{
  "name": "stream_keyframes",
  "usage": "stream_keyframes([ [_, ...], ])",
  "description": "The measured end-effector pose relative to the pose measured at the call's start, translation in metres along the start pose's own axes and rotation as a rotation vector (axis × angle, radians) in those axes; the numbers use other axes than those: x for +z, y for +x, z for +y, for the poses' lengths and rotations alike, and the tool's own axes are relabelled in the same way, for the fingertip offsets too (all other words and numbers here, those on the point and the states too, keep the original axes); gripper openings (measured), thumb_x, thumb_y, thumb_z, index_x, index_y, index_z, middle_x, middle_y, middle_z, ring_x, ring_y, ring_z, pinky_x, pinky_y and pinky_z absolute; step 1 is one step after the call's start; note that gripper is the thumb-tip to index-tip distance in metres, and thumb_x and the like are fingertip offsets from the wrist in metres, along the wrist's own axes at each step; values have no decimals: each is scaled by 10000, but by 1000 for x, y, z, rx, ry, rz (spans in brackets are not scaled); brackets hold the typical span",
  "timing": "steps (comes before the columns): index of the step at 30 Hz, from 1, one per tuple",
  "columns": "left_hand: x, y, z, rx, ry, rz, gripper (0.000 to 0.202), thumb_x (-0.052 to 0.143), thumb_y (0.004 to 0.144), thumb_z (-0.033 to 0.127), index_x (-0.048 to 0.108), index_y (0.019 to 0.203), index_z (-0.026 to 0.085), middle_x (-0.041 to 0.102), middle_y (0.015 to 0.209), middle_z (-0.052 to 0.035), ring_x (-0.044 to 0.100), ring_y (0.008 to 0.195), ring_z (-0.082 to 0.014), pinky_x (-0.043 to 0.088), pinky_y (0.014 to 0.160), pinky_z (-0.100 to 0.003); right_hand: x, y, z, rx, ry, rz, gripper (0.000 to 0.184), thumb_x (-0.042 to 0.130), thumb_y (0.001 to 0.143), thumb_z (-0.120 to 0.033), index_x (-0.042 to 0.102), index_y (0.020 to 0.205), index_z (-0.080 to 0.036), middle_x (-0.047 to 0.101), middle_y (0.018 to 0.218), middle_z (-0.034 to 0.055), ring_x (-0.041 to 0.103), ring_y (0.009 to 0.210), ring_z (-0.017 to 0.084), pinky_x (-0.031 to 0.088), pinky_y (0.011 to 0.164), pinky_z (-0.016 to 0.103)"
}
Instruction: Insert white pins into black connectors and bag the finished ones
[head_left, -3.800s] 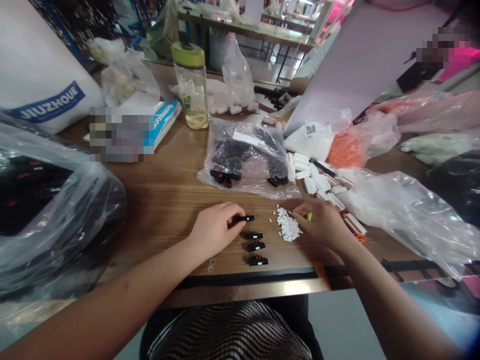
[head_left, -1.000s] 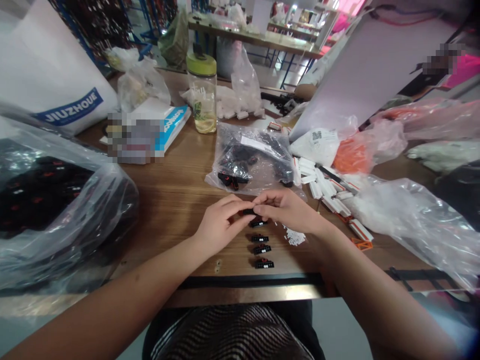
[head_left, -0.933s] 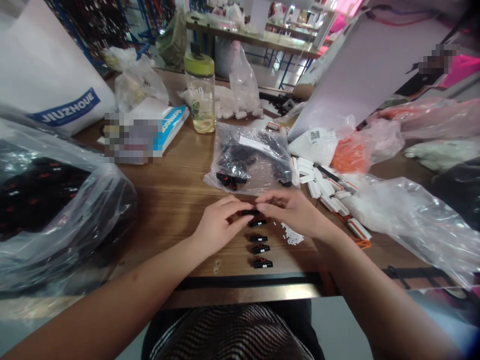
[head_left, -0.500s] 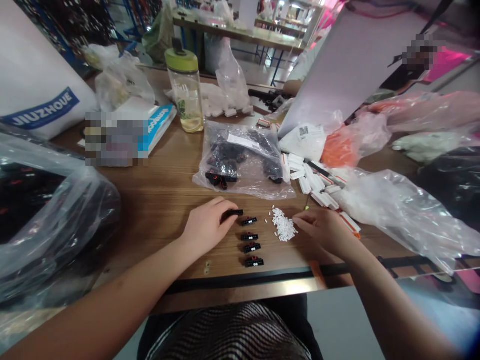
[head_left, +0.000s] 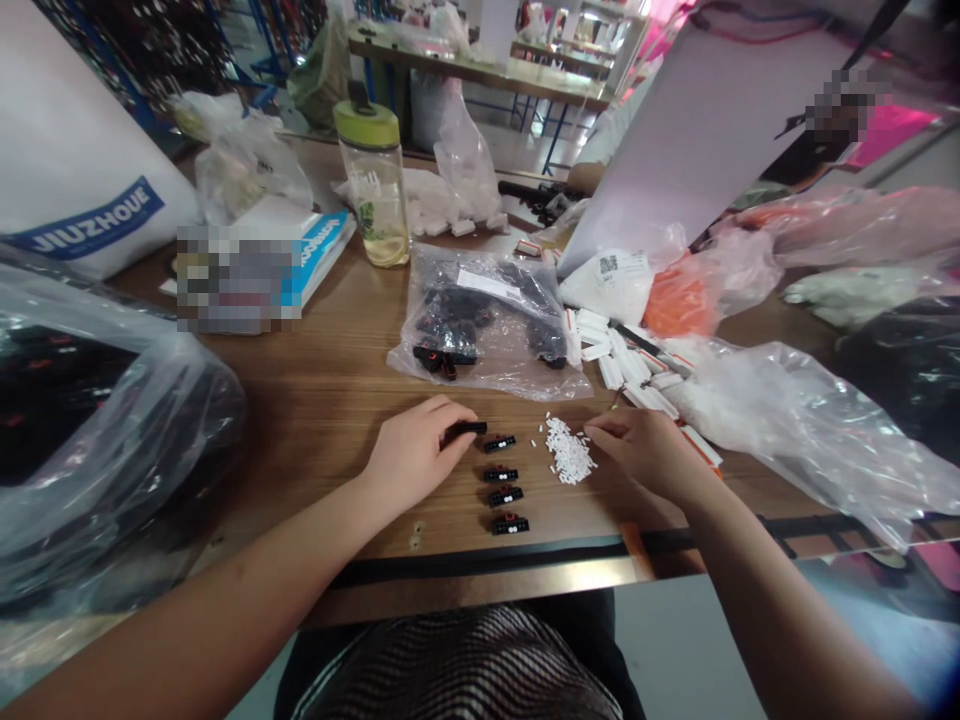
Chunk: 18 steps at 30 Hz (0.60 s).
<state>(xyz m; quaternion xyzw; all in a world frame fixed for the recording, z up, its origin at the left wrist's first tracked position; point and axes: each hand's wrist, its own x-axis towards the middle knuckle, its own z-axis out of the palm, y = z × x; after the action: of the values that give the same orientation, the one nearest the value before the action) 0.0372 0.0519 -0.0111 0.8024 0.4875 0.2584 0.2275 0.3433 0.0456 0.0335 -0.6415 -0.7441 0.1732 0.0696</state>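
Observation:
My left hand (head_left: 412,445) is closed on a black connector housing (head_left: 471,427), whose end sticks out past the fingertips above the table. Beside it several black connectors (head_left: 504,495) lie in a column, with white dots on their near faces and red parts on top. My right hand (head_left: 641,445) is at the right edge of a pile of tiny white plugs (head_left: 570,455). Its thumb and forefinger are pinched together, and what they hold, if anything, is hidden. A small yellow-green tip shows just above that hand.
A clear bag of black connectors (head_left: 487,310) lies behind the hands. White orange-edged pieces (head_left: 630,365) and a clear plastic bag (head_left: 795,420) are to the right. A bottle (head_left: 375,190) stands at the back, and a large open bag (head_left: 180,400) is on the left.
My right hand has shifted slightly at the edge of the white pile, and less of the yellow-green tip shows above it. My left hand holds the connector in the same place.

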Motion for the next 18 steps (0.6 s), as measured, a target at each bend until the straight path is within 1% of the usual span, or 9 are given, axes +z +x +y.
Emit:
stream_keyframes([
  [3, 1, 0, -1, -4, 3, -4, 126, 605, 924, 261, 671, 1032, 256, 658, 946, 14, 582, 683, -133, 469, 679, -296, 1, -1, -5, 57, -58, 1, 333, 509, 855, -395, 697, 660, -202, 653, 581, 12, 553, 540, 162, 333, 528, 276],
  [6, 1, 0, -1, -1, 5, 1, 131, 599, 926, 259, 669, 1036, 258, 662, 956, 12, 588, 695, -133, 474, 681, -292, 4, 0, -13, 114, -176, 17, 353, 511, 858, -429, 691, 645, -213, 662, 589, 27, 554, 530, 167, 293, 515, 277],
  [9, 0, 0, 0, 5, 5, 2, 126, 591, 927, 267, 669, 1026, 256, 665, 952, 7, 594, 701, -137, 475, 671, -289, 7, 0, -20, 118, -293, 14, 366, 477, 872, -385, 636, 591, -212, 649, 592, 33, 546, 534, 162, 258, 522, 276],
  [11, 0, 0, -1, 13, 6, 4, 124, 590, 928, 273, 669, 1022, 253, 666, 951, 5, 596, 698, -138, 475, 666, -290, 10, 0, -21, 104, -322, 15, 363, 461, 874, -346, 596, 567, -207, 631, 583, 32, 534, 533, 157, 242, 525, 277],
  [15, 1, 0, -2, 28, 15, 17, 125, 599, 927, 258, 669, 1030, 250, 660, 925, 4, 601, 705, -144, 477, 664, -294, 14, -2, -14, 90, -254, 38, 340, 486, 864, -339, 577, 564, -206, 589, 542, 13, 523, 519, 153, 253, 526, 280],
  [18, 2, 0, -1, 16, 20, 12, 135, 619, 914, 239, 668, 1040, 248, 654, 893, 6, 604, 719, -153, 475, 665, -299, 12, -1, -13, 85, -116, 70, 305, 531, 856, -360, 618, 607, -205, 605, 555, 2, 553, 542, 156, 309, 537, 271],
])
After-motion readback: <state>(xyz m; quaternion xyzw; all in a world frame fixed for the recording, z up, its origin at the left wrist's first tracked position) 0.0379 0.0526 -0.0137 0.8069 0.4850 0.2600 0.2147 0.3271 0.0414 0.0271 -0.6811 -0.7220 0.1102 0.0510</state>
